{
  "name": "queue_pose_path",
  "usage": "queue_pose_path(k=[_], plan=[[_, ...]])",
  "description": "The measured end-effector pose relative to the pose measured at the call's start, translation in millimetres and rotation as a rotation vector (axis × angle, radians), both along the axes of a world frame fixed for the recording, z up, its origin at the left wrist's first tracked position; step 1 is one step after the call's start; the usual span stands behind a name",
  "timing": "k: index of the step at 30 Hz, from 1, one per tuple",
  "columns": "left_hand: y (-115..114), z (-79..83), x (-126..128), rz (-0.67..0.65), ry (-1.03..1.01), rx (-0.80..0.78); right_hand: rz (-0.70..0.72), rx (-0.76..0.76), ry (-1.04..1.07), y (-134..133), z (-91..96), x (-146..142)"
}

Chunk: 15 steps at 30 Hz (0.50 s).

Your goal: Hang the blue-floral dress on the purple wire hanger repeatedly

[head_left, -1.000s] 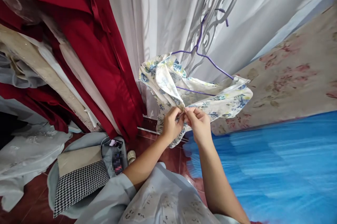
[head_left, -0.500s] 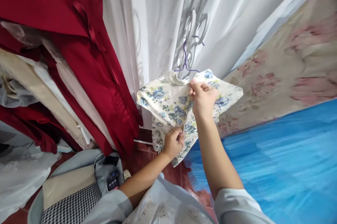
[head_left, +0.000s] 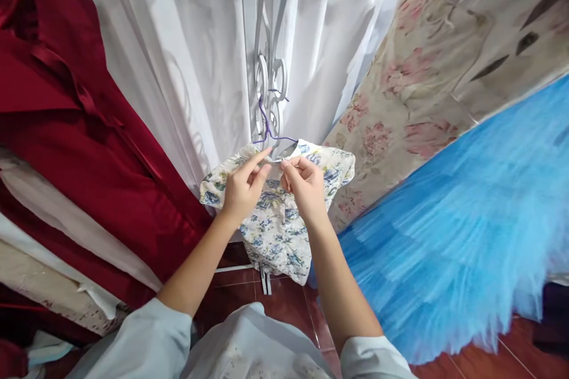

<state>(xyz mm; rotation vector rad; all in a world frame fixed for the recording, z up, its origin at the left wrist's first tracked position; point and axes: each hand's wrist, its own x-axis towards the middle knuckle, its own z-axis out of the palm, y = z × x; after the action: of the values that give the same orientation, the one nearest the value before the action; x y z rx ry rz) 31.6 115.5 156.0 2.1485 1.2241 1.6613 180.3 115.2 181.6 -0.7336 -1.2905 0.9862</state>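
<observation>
A small white garment with blue flowers (head_left: 271,231) hangs on a purple wire hanger (head_left: 265,124), whose hook sits on white metal scrollwork behind the sheer curtain. Both hands are at the garment's collar, just under the hook. My left hand (head_left: 243,188) pinches the left side of the neckline, index finger stretched toward the hanger. My right hand (head_left: 303,184) pinches the right side of the collar, fingers closed on the fabric.
A white sheer curtain (head_left: 186,59) hangs behind. Red satin clothing (head_left: 89,147) fills the left. A floral beige fabric (head_left: 444,70) and a bright blue tulle skirt (head_left: 453,231) are at the right. Dark red tiled floor (head_left: 288,302) lies below.
The garment went from held loose in front of me to hanging by its hook on the scrollwork. My left hand rose from the hem to the collar, beside my right hand. The view tilted up.
</observation>
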Motion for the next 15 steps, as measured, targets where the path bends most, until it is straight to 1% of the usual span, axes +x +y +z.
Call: queue_pose_path(k=[1,2,3,5,7,9,10,11,12,13,14,15], plan=[[5.4,14.5,1.8,-0.011,0.062,0.034,-0.003,0.008,-0.030,-0.8,0.9,0.4],[8.6,25.4,4.3,-0.016,0.112,0.070,-0.022,0.022,-0.071,-0.4,0.6,0.9],[9.9,32.8,6.5,-0.007,0.139,0.106,-0.060,0.041,-0.129,1.2,-1.3,1.6],[9.8,39.4,5.2,0.050,0.106,0.178,-0.177,0.084,-0.283,6.8,-10.2,3.4],[11.3,39.4,-8.7,0.171,-0.038,0.246,-0.260,0.092,-0.440,12.7,-24.5,5.8],[17.4,35.7,-35.6,0.341,-0.256,0.286,-0.243,0.053,-0.522,15.1,-40.5,8.6],[21.8,32.3,-51.9,0.418,-0.394,0.280,-0.201,0.024,-0.530,14.5,-48.0,9.9],[26.2,27.6,-68.1,0.455,-0.570,0.241,-0.150,-0.005,-0.524,12.7,-54.7,11.0],[29.9,21.3,-82.8,0.437,-0.797,0.165,-0.093,-0.032,-0.505,10.2,-60.7,11.8],[32.1,13.4,-94.4,0.385,-1.018,0.064,-0.034,-0.055,-0.478,7.4,-66.1,12.3],[32.3,4.0,-102.0,0.309,-1.210,-0.047,0.027,-0.074,-0.445,4.8,-71.1,12.6],[30.1,-6.7,-104.9,0.229,-1.350,-0.154,0.085,-0.091,-0.409,2.8,-76.3,12.9]])
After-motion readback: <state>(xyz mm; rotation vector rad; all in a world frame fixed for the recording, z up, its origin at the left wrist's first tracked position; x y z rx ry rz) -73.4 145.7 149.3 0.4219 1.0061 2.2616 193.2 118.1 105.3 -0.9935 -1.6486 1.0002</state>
